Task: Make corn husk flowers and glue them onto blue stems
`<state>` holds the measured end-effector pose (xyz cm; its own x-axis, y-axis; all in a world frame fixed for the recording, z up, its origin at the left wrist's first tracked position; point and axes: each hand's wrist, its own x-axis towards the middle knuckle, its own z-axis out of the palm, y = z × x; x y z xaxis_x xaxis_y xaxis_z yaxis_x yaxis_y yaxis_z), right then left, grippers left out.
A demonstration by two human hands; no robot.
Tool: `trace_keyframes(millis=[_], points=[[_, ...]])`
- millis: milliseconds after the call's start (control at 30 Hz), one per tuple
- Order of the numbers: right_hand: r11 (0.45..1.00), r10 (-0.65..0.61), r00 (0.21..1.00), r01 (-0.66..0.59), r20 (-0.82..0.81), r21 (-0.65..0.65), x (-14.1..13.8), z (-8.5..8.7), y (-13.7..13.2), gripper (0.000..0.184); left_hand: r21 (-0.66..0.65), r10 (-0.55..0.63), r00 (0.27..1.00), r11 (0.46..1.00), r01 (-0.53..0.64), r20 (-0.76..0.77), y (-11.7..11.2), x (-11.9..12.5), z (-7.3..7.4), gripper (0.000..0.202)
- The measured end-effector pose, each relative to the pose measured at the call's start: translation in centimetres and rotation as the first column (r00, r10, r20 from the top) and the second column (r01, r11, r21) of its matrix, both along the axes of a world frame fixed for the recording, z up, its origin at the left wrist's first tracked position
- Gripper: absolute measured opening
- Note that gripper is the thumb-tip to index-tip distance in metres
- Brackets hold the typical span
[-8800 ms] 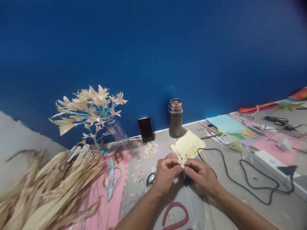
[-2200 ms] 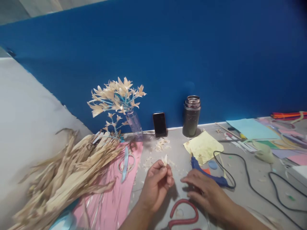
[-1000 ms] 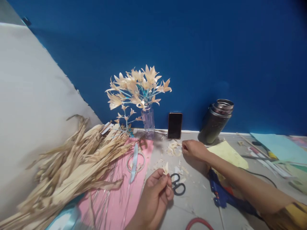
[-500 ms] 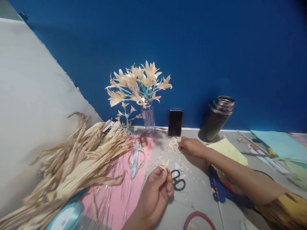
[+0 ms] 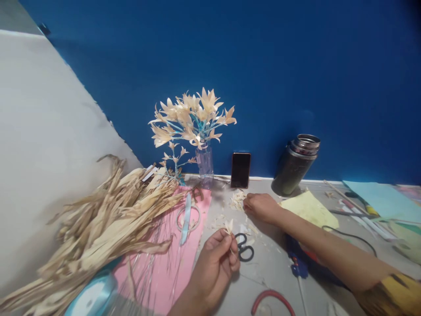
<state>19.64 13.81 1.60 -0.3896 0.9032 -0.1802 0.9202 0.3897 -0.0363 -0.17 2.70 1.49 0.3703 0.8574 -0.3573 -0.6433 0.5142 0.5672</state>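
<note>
Beside the black-handled scissors (image 5: 242, 249), a small cream flower (image 5: 229, 226) is showing pointed, papery petals, poking up from the left hand (image 5: 215, 259), which is pinching its base. Farther back, the right hand (image 5: 262, 207) is resting beside a heap of pale scraps (image 5: 237, 200), its curled fingers hiding whether they are gripping anything.

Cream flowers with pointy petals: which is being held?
The small cream pointy flower in the left hand; the other cream flowers cluster before the blue wall, unheld.

Gap between phone (image 5: 240, 170) and flask (image 5: 292, 170); scissors (image 5: 244, 246) crowd left hand (image 5: 215, 259).
</note>
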Motion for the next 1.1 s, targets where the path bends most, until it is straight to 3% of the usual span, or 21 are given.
trace_keyframes(millis=[200,467,667,800,967,1100], points=[[0.999,-0.038,0.999,0.038,-0.007,0.018,0.1,-0.7,-0.1,0.024,-0.009,0.004,1.0,1.0,-0.004,0.016,0.0,0.0,-0.1,0.034],[0.994,-0.108,0.991,0.108,-0.081,0.0,2.3,-0.4,0.6,0.024,-0.016,0.003,0.999,1.0,-0.002,0.04,0.1,-0.1,-0.2,0.034],[0.998,-0.059,0.991,0.058,-0.118,-0.012,2.8,-0.2,0.1,0.012,-0.025,-0.002,0.999,1.0,0.004,0.042,0.2,-0.1,-0.4,0.034],[0.999,-0.04,0.989,0.042,-0.142,0.012,2.1,-0.7,-0.6,0.013,-0.014,0.008,0.999,1.0,-0.007,0.039,0.2,-0.1,-0.5,0.033],[0.997,-0.066,0.964,0.074,-0.258,0.022,1.9,-1.2,-1.1,0.02,-0.022,0.009,0.999,1.0,-0.009,0.039,0.3,-0.2,-0.6,0.032],[0.986,-0.156,0.881,0.167,-0.446,-0.014,2.3,0.3,-1.8,0.025,-0.015,0.012,0.999,1.0,-0.011,0.04,0.3,-0.2,-0.4,0.033]])
